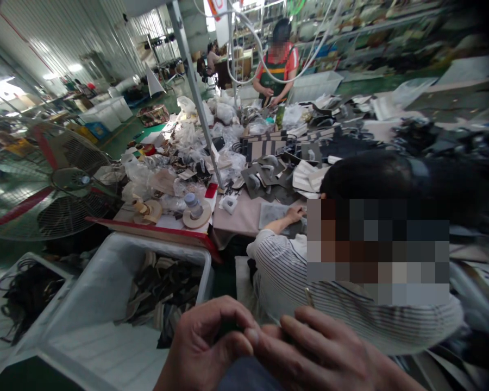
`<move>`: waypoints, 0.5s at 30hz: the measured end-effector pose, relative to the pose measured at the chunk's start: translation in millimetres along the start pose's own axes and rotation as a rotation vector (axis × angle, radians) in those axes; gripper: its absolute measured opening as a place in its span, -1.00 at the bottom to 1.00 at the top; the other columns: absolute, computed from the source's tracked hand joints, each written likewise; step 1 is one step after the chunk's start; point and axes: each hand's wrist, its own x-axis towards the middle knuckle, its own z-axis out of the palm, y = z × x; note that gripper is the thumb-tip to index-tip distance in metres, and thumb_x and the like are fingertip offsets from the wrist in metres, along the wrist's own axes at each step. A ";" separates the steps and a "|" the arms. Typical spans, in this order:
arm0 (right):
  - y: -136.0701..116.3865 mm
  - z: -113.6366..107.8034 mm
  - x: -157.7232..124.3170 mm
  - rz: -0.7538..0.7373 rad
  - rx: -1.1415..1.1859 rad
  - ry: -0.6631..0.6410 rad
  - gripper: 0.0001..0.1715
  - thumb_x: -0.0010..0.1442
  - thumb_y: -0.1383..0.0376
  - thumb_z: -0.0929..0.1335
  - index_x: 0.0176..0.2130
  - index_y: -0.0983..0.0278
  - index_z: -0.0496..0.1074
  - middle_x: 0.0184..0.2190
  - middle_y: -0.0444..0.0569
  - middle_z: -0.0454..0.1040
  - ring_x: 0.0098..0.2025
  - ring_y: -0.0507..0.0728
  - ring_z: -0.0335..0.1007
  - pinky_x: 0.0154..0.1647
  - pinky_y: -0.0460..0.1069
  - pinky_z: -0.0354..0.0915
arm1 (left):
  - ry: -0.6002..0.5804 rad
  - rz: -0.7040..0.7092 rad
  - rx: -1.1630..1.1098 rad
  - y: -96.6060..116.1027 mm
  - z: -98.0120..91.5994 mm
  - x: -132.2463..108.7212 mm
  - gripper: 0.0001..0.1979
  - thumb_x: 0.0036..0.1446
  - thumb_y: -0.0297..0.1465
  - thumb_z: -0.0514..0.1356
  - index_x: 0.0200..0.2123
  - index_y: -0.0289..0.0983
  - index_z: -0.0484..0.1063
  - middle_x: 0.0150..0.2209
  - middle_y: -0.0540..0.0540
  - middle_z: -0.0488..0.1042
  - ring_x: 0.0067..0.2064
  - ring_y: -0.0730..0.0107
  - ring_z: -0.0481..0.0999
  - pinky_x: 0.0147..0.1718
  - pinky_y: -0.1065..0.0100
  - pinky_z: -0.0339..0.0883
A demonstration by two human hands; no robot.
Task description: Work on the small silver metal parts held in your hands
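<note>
My left hand [206, 343] is raised low in the head view, thumb and forefinger pinched together. Their tips meet the fingertips of my right hand [321, 347], whose fingers are curled inward. Whatever lies between the fingertips is hidden or too small to name. A small, narrow brass-coloured metal piece [308, 296] shows just above the right forefinger; I cannot tell whether that hand grips it. Right behind my hands sits a co-worker in a striped shirt [285, 277], one hand [295, 213] on the worktable.
A white plastic bin [85, 326] with dark strap-like pieces stands left, beside another bin [61, 266]. A large fan [71, 179] is farther left. The worktable [236, 214] carries bags, grey pieces and a bottle [193, 205]. Across it stands a person in an apron [277, 79].
</note>
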 end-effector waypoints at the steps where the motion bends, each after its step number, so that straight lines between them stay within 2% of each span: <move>1: -0.6 -0.6 -3.5 0.005 0.001 0.001 -0.62 0.48 0.45 0.54 0.22 0.23 0.75 -0.15 -0.09 0.82 -0.29 0.07 0.52 -0.35 0.04 0.45 | -0.002 0.002 -0.023 -2.7 2.1 -0.5 -0.70 0.50 -0.11 0.49 -0.11 -0.25 0.74 -0.16 -0.17 0.69 -0.12 0.24 0.67 -0.06 0.35 0.51; 5: -2.5 -5.1 -16.0 0.001 0.020 -0.027 -0.57 0.49 0.40 0.54 0.29 0.18 0.72 -0.08 -0.07 0.83 -0.26 0.09 0.52 -0.37 0.03 0.47 | -0.011 -0.042 -0.138 -11.2 8.5 -2.8 -0.71 0.46 -0.14 0.53 -0.10 -0.27 0.75 -0.13 -0.19 0.70 -0.09 0.24 0.67 -0.04 0.36 0.52; 11: -4.3 -14.8 -21.0 0.001 0.057 -0.094 -0.50 0.52 0.32 0.53 0.37 0.15 0.68 -0.05 0.01 0.83 -0.21 0.13 0.52 -0.41 0.04 0.42 | 0.006 -0.131 -0.271 -12.3 13.7 -9.6 -0.72 0.37 -0.17 0.61 -0.09 -0.27 0.81 -0.12 -0.22 0.76 -0.10 0.23 0.71 -0.03 0.35 0.56; 15: -6.9 -16.5 -22.7 -0.050 0.036 -0.162 -0.38 0.55 0.29 0.50 0.48 0.38 0.56 -0.12 0.04 0.77 -0.26 0.13 0.44 -0.42 0.05 0.37 | 0.021 -0.148 -0.291 -16.3 12.5 -15.0 -0.73 0.34 -0.19 0.63 -0.08 -0.26 0.84 -0.10 -0.24 0.80 -0.08 0.20 0.76 0.00 0.33 0.60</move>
